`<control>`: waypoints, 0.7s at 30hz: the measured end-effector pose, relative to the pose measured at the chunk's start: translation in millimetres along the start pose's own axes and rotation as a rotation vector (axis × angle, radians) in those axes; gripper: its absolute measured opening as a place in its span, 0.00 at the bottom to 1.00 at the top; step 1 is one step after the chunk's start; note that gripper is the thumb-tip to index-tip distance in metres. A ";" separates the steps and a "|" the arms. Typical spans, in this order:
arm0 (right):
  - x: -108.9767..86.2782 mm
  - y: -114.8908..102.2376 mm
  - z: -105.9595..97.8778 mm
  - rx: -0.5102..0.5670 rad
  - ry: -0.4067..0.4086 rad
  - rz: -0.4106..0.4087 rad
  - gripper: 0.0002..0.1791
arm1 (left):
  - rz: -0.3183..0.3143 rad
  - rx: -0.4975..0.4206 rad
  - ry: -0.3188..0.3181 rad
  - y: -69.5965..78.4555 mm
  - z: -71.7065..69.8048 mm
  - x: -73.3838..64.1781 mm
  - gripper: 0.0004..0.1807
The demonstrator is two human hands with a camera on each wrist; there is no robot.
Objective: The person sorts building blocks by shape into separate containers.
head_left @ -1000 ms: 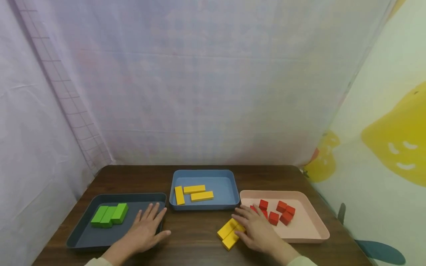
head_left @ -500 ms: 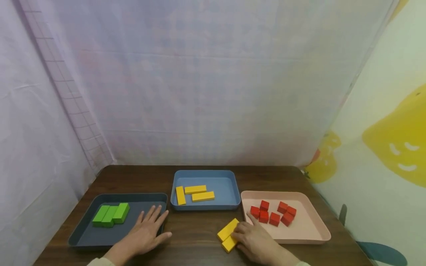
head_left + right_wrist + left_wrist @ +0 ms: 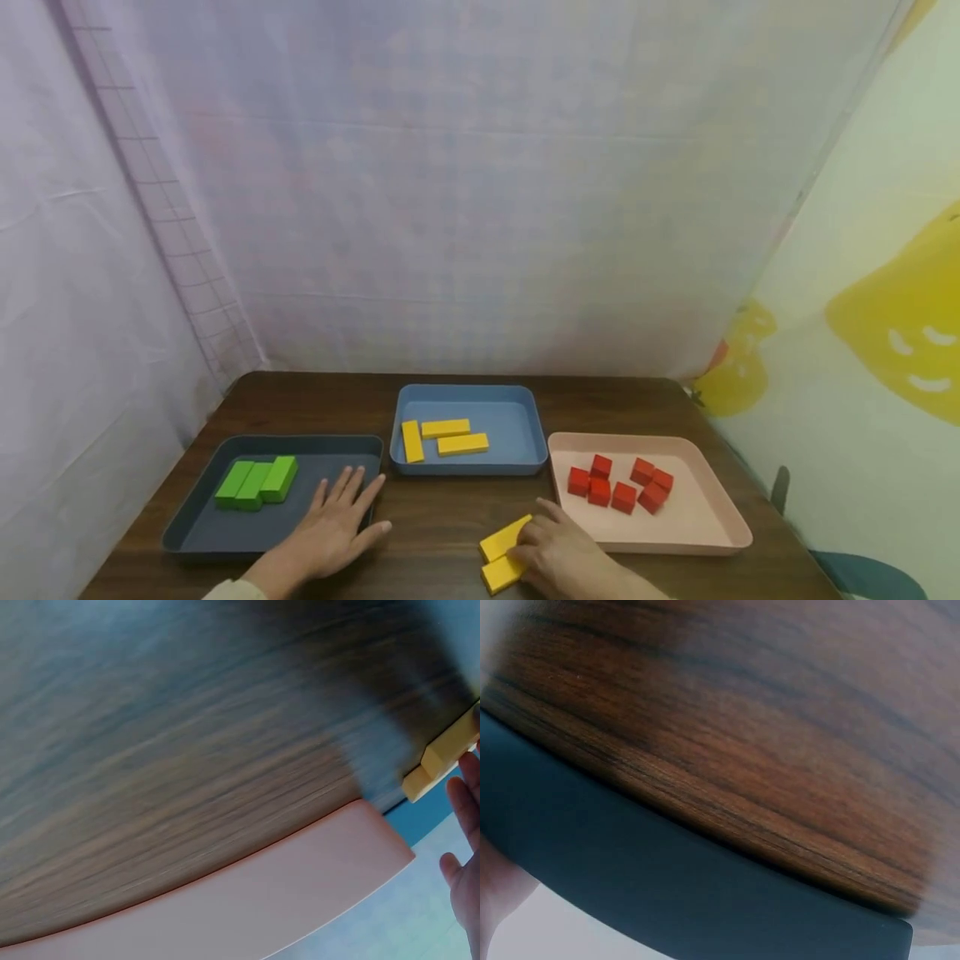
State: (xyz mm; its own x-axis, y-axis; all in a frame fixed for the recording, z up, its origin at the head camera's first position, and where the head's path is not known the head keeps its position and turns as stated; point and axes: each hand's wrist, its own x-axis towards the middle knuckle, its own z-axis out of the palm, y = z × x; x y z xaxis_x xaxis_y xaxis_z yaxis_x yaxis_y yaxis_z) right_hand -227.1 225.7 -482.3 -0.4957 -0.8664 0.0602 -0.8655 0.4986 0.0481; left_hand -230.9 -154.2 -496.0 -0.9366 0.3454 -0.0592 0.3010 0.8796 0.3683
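Note:
Two yellow blocks lie side by side on the table in front of the blue tray: a farther yellow block and a nearer yellow block. My right hand grips the nearer one at its right end with curled fingers, the index finger pointing out past the blocks. In the right wrist view that hand's fingers meet the yellow blocks at the right edge. My left hand lies with spread fingers over the right side of the dark tray, holding nothing. Green blocks sit in that tray.
At the back middle, a blue tray contains three yellow blocks. A pink tray with several red cubes stands to the right. The brown table runs between the trays; a white curtain hangs behind.
My right hand has come back toward me from above the blocks and curled its fingers onto the nearer one. Both loose yellow blocks have shifted nearer and turned slightly. The left hand stays put.

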 end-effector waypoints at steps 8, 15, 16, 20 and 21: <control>8.1 -1.6 1.5 -0.005 0.014 -0.017 0.10 | -0.001 0.007 0.011 -1.4 2.5 0.5 0.42; 12.4 -4.0 -1.0 0.026 -0.053 0.014 0.13 | -0.016 0.004 0.003 -0.5 3.2 0.3 0.43; 13.3 -4.7 -1.7 0.035 -0.065 0.018 0.13 | -0.017 0.002 0.004 -0.7 3.4 0.4 0.43; 17.3 -5.5 -5.7 0.061 -0.082 0.027 0.14 | -0.017 0.000 0.004 -1.1 3.8 0.5 0.43; 18.1 -5.1 -7.3 0.068 -0.071 0.034 0.14 | -0.017 -0.002 0.004 -1.0 3.8 0.5 0.42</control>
State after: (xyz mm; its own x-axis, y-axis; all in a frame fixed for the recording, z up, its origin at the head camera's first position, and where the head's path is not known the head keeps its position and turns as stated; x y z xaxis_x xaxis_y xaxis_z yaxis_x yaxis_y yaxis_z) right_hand -231.2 207.7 -474.2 -0.5265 -0.8501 -0.0101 -0.8499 0.5266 -0.0207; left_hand -230.9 -153.7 -499.9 -0.9422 0.3292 -0.0621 0.2848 0.8846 0.3694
